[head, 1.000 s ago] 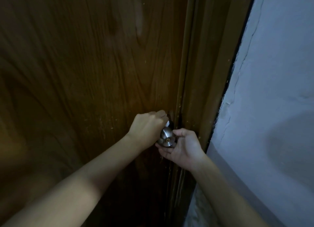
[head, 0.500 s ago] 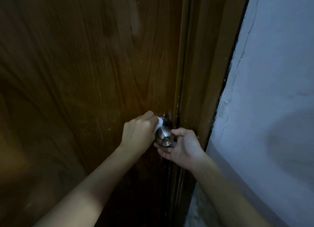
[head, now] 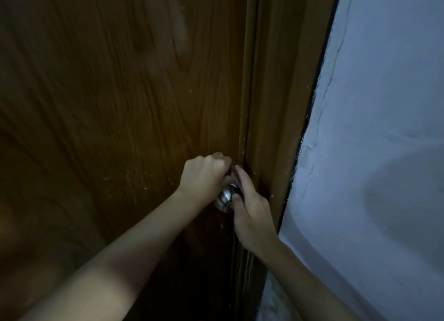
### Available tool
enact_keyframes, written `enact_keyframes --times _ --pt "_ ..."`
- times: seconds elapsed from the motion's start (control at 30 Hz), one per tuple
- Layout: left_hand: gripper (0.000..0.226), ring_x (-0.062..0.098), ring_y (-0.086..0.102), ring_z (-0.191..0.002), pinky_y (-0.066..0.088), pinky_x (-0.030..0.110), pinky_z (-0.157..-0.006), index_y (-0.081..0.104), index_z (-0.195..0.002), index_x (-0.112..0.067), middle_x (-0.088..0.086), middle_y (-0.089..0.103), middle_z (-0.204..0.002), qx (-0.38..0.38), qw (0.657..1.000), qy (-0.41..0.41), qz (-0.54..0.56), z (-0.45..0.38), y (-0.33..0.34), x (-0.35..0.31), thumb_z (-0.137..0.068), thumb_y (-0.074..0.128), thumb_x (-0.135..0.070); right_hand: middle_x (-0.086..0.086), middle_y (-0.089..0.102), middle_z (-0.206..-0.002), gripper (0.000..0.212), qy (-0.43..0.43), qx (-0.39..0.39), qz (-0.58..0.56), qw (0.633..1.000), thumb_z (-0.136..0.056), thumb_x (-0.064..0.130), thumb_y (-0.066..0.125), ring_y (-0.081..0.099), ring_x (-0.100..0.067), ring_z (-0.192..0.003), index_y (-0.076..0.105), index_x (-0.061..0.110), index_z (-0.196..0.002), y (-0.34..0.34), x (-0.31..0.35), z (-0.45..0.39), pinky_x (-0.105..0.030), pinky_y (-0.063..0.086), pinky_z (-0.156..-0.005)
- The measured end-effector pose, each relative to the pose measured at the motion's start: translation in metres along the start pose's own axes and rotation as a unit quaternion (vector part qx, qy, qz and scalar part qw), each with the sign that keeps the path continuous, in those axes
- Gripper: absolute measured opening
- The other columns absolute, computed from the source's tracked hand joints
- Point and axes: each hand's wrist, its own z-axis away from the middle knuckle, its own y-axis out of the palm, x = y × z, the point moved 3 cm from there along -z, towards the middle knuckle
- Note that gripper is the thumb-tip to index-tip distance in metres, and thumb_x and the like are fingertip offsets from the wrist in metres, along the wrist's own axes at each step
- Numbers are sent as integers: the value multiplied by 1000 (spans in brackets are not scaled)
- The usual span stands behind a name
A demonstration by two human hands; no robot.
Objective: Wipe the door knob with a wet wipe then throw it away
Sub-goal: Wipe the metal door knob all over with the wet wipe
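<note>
My left hand (head: 204, 176) is curled into a fist against the upper left side of the door knob (head: 224, 199), just above the round steel face that shows below my knuckles. I judge the wet wipe is bunched inside that fist, pressed to the knob, but none of it shows, so I cannot tell how much cloth actually meets the metal. My right hand (head: 252, 215) comes in from the right of the knob, narrow rather than spread: the thumb sits on the knob's front face, the forefinger reaches up along its right side toward my left knuckles. It holds nothing but the knob.

The knob sits on the wooden door (head: 120, 104), close to the door's edge, with the door frame (head: 276, 104) just to the right of the knob and a pale wall (head: 384, 104) beyond that.

To wipe this well I should let the right hand only steady the knob and keep its fingertips off parts already cleaned. The left hand should wrap the wipe around the curve and twist, working from the back of the knob to the front face, then over the centre where my thumb rests now. The gap between knob and frame looks tight, so I should rotate my wrist rather than force the fist through. The light is dim; I should go by feel and cover every side before leaving for a bin.
</note>
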Motion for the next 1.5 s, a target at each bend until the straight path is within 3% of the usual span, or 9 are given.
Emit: enact_keyframes --times 0.17,0.23,0.4,0.67,0.83,1.1,1.2,1.33,1.5 --pt "22 20 63 -74 49 27 -58 65 -100 -13 4 65 -91 -70 990 -46 110 24 2 15 -86 60 -29 20 43 -137 60 56 18 -118 991 -85 37 37 40 21 -109 17 36 -141 1 -6 0 -19 28 -102" --pt "19 14 61 -66 45 21 -54 67 -99 -12 3 66 -86 -104 984 -68 127 40 2 21 -85 62 -24 22 44 -132 54 74 9 -146 987 -90 32 41 41 24 -105 23 31 -141 2 -9 1 -11 33 -97" --pt "22 10 59 -57 52 24 -48 67 -96 -8 3 67 -81 -167 959 -129 188 79 6 40 -86 54 -22 13 50 -128 50 129 -48 -258 956 -89 7 50 46 -2 -120 38 19 -136 6 -13 2 -24 40 -101" --pt "21 11 63 -66 58 32 -57 66 -104 -11 3 69 -88 -96 956 -158 230 93 25 33 -84 59 -13 -6 55 -132 49 233 -141 -434 859 -86 9 57 52 -17 -118 42 7 -133 22 -19 6 -36 39 -104" --pt "23 7 65 -70 58 30 -65 66 -105 -14 1 72 -93 -55 944 -181 271 88 32 26 -82 64 -17 -9 70 -99 21 283 -150 -457 830 -89 22 55 65 -20 -97 64 8 -101 24 -19 4 -34 50 -87" --pt "30 5 65 -77 58 30 -71 65 -110 -19 -3 72 -101 -32 937 -192 290 85 40 23 -81 65 -24 -20 60 -98 22 360 -117 -625 683 -89 26 53 57 -35 -100 52 4 -88 22 -15 1 -47 41 -97" --pt "26 6 66 -75 58 30 -69 66 -108 -19 -2 73 -98 -48 937 -191 287 86 38 22 -82 64 -22 -27 61 -110 46 385 -30 -629 674 -85 36 53 57 -35 -108 52 -7 -101 24 -19 1 -47 33 -106" --pt "27 4 64 -72 58 31 -68 66 -106 -22 -7 72 -91 -61 925 -237 289 89 31 26 -80 67 -27 -19 62 -122 57 381 47 -621 684 -84 48 45 55 -30 -116 53 2 -117 31 -25 -3 -55 13 -114" --pt "22 7 61 -71 55 31 -68 67 -99 -21 -6 69 -92 -103 920 -261 274 82 20 27 -80 66 -32 -20 54 -126 59 414 50 -602 681 -85 55 36 49 -31 -118 58 9 -114 35 -26 -1 -52 30 -103"
